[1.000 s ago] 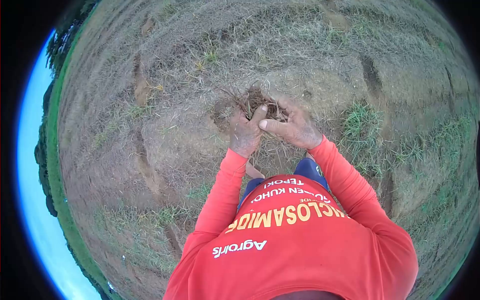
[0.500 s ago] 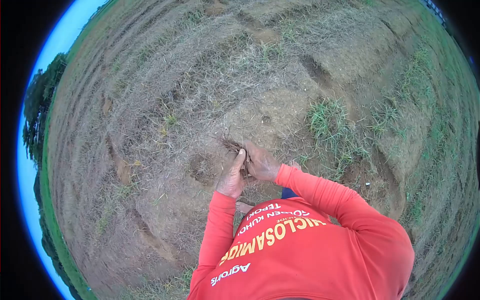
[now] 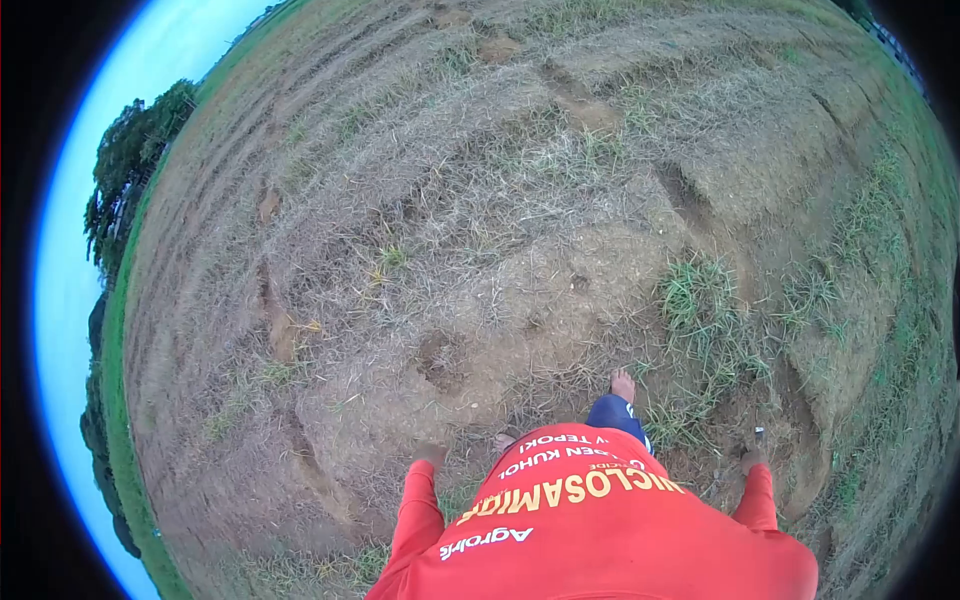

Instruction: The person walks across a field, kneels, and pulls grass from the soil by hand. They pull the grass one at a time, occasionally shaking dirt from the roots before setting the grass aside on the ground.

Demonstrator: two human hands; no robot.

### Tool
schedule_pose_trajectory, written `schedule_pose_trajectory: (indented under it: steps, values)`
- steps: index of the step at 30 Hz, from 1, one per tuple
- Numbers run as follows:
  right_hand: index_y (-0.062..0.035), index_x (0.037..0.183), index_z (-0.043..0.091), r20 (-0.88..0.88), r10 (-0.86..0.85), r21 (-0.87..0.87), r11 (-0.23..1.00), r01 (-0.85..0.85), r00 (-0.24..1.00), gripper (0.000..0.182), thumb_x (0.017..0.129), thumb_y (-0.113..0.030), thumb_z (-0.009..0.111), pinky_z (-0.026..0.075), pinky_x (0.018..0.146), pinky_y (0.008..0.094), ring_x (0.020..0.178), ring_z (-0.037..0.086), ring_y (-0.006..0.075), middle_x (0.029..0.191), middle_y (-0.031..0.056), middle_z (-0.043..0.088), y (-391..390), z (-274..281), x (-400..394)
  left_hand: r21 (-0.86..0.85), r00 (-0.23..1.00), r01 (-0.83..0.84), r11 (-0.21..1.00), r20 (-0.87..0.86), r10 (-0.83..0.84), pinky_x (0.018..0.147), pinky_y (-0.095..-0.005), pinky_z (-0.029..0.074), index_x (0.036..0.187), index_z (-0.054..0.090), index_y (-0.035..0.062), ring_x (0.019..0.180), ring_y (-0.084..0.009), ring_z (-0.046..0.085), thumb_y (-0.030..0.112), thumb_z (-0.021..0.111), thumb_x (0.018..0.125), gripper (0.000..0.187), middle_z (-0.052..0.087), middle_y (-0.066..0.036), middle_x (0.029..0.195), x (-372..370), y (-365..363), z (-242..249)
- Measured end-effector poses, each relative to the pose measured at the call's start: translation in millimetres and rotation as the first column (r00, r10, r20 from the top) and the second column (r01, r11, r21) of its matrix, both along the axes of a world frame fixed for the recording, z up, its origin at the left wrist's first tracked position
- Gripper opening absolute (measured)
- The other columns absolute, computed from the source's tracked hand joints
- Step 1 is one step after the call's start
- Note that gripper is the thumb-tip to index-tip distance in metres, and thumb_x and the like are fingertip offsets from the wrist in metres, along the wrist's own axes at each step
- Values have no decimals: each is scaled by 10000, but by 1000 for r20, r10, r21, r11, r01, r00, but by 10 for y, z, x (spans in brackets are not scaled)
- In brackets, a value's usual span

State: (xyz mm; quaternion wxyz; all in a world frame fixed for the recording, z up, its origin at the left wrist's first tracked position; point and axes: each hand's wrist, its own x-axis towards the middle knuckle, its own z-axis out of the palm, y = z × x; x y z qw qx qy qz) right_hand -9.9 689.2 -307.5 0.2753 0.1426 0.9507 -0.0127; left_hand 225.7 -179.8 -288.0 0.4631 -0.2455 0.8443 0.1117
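Hands are hanging at the person's sides: left hand [image 3: 432, 455] near a small hole [image 3: 440, 360] in the dry grass [image 3: 480, 200], right hand [image 3: 752, 461] beside a green tuft [image 3: 700, 300]; their grip I cannot tell.

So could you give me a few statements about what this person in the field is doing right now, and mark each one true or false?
1. Both arms hang down at the person's sides. True: the left hand and the right hand are low, one on each side of the body.
2. The hands hold a clump of roots. False: no clump shows in either hand, though little of them is visible.
3. The person wears a red long-sleeved shirt. True.
4. A small hole shows in the dry grass ahead of the person. True.
5. The person wears boots. False: a bare foot shows beyond the blue trouser leg.
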Motion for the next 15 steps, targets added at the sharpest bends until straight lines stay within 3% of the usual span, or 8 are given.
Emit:
schedule_pose_trajectory:
  steps: [2,3,4,5,6,7,8,15]
  values:
    - [-68,1253,723,-7,-251,-88,964,250,968,393,925,-135,518,513,1047,466,1219,656,364,1266,234,690,301,-25,1558,25,974,67,997,216,-71,831,-456,603,1227,687,98,1086,-307,708,290,641,922,363,725,-167,1177,741,-83,-195]
    - [-64,1154,761,425,259,87,942,-323,868,337,948,-175,519,550,982,481,1124,708,347,1178,235,721,391,-275,1652,61,974,-126,990,195,112,822,-450,604,1237,678,98,1074,-302,707,293,645,922,372,720,-165,1186,953,9,-84]
    - [-28,1082,769,457,288,54,935,-350,842,316,945,-193,536,587,900,490,1029,739,353,1064,253,740,286,-329,1676,90,940,-302,949,191,282,812,-444,606,1248,668,99,1062,-297,706,296,650,922,381,714,-164,1195,1154,78,-26]
    - [13,1014,767,421,268,21,952,-305,867,340,938,-256,573,602,830,483,981,751,351,977,254,750,129,-377,1582,119,871,-480,869,189,455,803,-438,607,1259,658,99,1049,-293,705,299,654,922,391,708,-162,1204,1284,149,41]
    - [52,993,752,144,-254,-56,963,264,956,411,908,-334,640,598,803,475,953,746,399,923,255,752,-211,-59,1396,155,770,-636,756,190,609,794,-432,609,1269,648,100,1037,-288,704,302,659,922,402,702,-160,1212,1407,214,23]
    - [81,1039,729,146,-618,-245,734,634,772,529,873,-420,697,570,880,474,1050,710,434,1032,295,733,-189,-344,1261,188,653,-757,626,180,736,784,-427,610,1280,638,100,1025,-283,702,304,664,921,413,697,-159,1221,1432,295,16]
    - [81,1210,680,84,-587,-237,774,588,806,607,837,-398,708,510,1040,450,1188,644,444,1186,331,679,-755,583,750,226,535,-839,496,174,826,775,-421,612,1291,628,101,1013,-279,701,307,668,921,425,691,-157,1230,1427,378,-23]
    - [42,1351,618,-140,-563,-452,769,453,815,715,845,-442,761,480,1074,407,1249,632,374,1297,298,655,-680,301,-1321,402,92,-914,53,78,993,708,-379,622,1365,559,104,928,-246,694,327,700,920,517,650,-145,1292,881,776,86]
